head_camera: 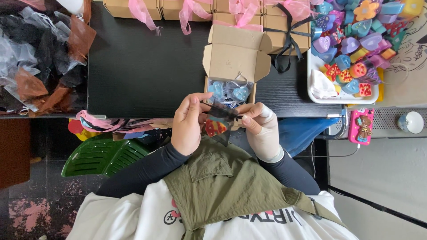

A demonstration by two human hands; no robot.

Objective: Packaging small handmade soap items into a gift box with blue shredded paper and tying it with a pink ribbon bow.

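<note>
Both hands work together just over the near edge of the black surface (142, 75). The left hand (187, 126) and the right hand (262, 131), which wears a light glove, pinch between their fingers a small dark sheer pouch (221, 116). Inside it, a red heart-shaped piece (215, 128) shows through the fabric. The fingers of both hands are closed on the top of the pouch, so it seems the piece is already in and the mouth is now being drawn shut or tied.

Just behind the hands stands an open cardboard box (235, 62) at the near edge of the surface, and it already holds some bagged blue hearts (229, 92). It looks partly filled.

Along the far edge lie closed boxes with pink ribbon (189, 9), and one with black ribbon (287, 33); these appear finished. At the right edge a white tray (342, 98) carries many coloured pieces not yet bagged. At the left edge lies a heap of empty sheer pouches (40, 58). So much of the work seems still left.
</note>
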